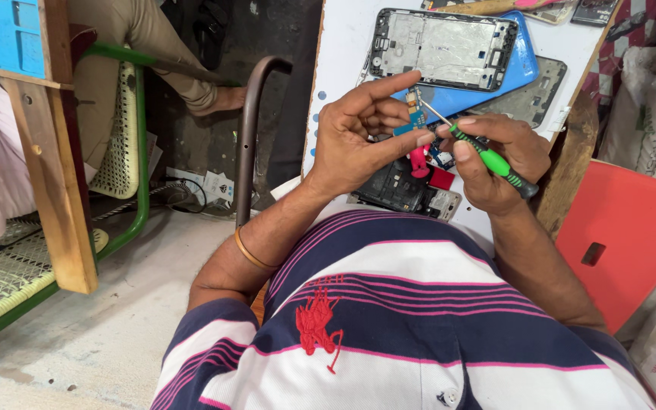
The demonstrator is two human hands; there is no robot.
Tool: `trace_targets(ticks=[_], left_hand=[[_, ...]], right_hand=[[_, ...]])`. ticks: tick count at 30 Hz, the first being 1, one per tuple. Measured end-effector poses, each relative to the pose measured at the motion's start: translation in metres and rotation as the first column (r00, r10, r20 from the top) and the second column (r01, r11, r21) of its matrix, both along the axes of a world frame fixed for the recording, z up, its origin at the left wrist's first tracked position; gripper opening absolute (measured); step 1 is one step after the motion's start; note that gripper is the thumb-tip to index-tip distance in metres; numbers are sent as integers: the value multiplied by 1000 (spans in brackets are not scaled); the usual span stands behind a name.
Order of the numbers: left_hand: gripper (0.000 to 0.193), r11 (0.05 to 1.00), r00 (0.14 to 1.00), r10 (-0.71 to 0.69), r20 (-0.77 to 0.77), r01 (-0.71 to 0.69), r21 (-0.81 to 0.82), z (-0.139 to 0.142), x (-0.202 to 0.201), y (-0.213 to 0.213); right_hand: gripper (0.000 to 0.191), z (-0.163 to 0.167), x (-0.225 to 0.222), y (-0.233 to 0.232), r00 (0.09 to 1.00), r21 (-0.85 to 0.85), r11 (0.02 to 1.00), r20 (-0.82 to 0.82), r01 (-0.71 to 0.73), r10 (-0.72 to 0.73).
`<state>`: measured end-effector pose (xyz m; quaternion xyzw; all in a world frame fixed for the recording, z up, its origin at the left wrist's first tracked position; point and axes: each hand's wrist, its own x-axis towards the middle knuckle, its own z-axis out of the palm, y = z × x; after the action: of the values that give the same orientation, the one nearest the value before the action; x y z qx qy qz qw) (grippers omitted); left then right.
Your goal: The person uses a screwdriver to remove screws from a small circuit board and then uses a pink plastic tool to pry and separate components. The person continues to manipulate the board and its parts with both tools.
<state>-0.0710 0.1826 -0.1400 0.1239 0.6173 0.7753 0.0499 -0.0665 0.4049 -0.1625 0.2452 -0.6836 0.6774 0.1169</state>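
My left hand [362,133] pinches a small blue circuit board [417,121] between thumb and fingers, forefinger stretched out above it. My right hand [499,159] grips a green-and-black screwdriver [495,161], its thin metal tip touching the small board. Both hands hover over a white worktable [343,45]. Under them lies an opened phone body [407,190] with dark insides and small red parts [421,161].
A phone frame with silver inner plate [442,45] rests on a blue back cover [521,68]; a grey cover [537,95] lies beside it. A red plastic stool [632,228] stands right. A brown metal chair back [250,129], wooden post [50,167] and green-framed chair [134,137] stand left.
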Motion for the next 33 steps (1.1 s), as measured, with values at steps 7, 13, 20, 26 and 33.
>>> trace_targets(ticks=[7, 13, 20, 26, 33], left_hand=[[60, 998, 998, -60, -4, 60, 26, 0, 1, 4], [58, 997, 998, -65, -26, 66, 48, 0, -1, 5], [57, 998, 997, -63, -41, 63, -5, -1, 0, 6], [58, 996, 998, -60, -38, 57, -69, -1, 0, 6], [58, 996, 998, -60, -36, 58, -65, -3, 2, 8]], right_hand=[[18, -1, -1, 4, 997, -68, 997, 69, -40, 44], [18, -2, 1, 7, 996, -81, 996, 86, -28, 35], [17, -2, -1, 8, 997, -73, 997, 68, -33, 38], [18, -2, -3, 7, 997, -77, 996, 55, -50, 54], [17, -2, -1, 11, 995, -74, 996, 84, -40, 47]])
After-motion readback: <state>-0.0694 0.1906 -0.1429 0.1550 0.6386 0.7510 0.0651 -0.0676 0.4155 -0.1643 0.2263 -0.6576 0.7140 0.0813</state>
